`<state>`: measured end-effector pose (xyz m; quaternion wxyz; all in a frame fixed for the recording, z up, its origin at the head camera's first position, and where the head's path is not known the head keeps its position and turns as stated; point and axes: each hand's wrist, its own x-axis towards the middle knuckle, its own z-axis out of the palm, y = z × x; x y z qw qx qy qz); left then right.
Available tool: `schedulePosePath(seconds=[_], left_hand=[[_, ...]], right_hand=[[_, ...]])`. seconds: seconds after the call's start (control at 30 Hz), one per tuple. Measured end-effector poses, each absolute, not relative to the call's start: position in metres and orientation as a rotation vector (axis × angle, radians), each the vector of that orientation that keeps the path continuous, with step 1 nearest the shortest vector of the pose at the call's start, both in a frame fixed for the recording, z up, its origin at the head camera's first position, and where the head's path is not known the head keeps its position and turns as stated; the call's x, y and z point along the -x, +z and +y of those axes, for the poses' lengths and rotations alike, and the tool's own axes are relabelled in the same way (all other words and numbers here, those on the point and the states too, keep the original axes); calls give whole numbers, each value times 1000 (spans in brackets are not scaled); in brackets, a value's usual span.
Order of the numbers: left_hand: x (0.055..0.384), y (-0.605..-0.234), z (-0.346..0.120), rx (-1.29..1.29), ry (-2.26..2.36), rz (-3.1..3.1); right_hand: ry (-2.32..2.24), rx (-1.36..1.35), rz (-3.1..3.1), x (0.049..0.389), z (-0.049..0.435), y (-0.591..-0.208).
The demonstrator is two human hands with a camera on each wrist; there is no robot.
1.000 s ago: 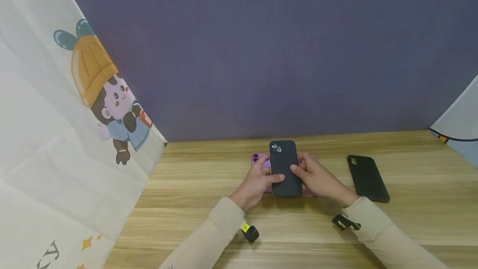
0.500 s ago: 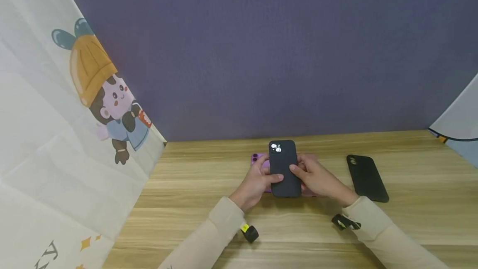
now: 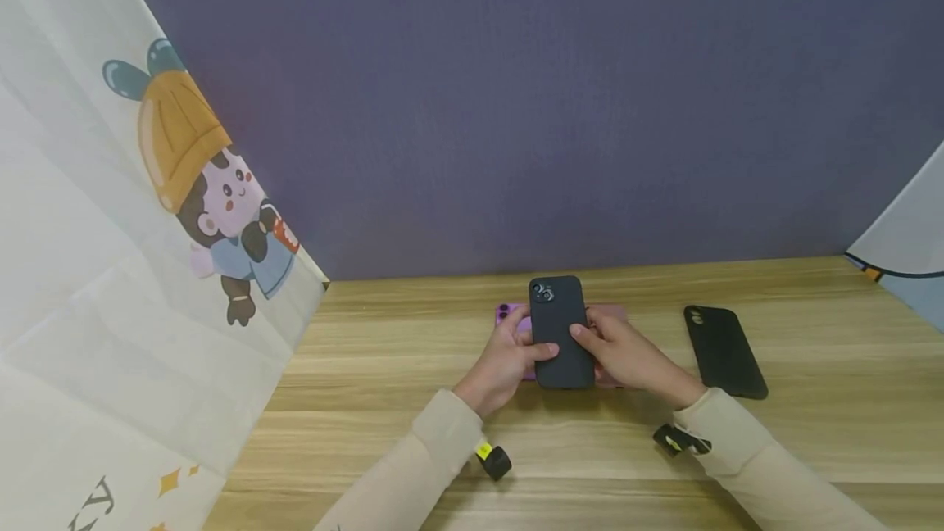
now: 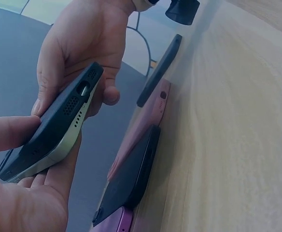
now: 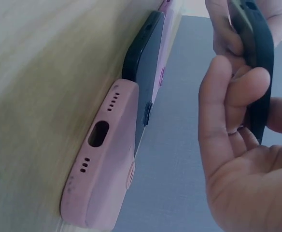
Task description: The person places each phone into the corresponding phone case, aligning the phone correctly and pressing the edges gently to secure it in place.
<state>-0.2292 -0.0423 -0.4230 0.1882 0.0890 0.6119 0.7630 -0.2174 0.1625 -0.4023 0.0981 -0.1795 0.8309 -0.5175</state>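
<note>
Both hands hold a phone in a black phone case [image 3: 560,334], back side up with the camera cutout at the far left corner. A pale phone [image 4: 69,142] shows along the case's lower edge in the left wrist view, standing partly out of it near the port end. My left hand [image 3: 501,363] grips the left side, thumb on the back and fingers beneath. Gripping the right edge, my right hand [image 3: 634,351] also lays its thumb on the back. The curled right fingers [image 5: 213,111] are seen under the phone in the right wrist view.
Beneath the hands lie a purple phone [image 3: 504,318], a black one [image 4: 131,176] and a pink one [image 5: 102,164] in a row on the wooden table [image 3: 383,367]. Another black phone case [image 3: 726,351] lies to the right. A dark panel [image 3: 516,105] stands behind the table.
Both hands keep nearly the same hold and place. The glare on the camera area of the held phone came and went with slight tilting.
</note>
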Motion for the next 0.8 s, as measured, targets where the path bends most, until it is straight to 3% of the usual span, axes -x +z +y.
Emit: schedulePosePath(seconds=[0.8], left_hand=[[229,-423,-45,-336,2057,1723]], right_hand=[[-1473,523,2693,218,168,-397]])
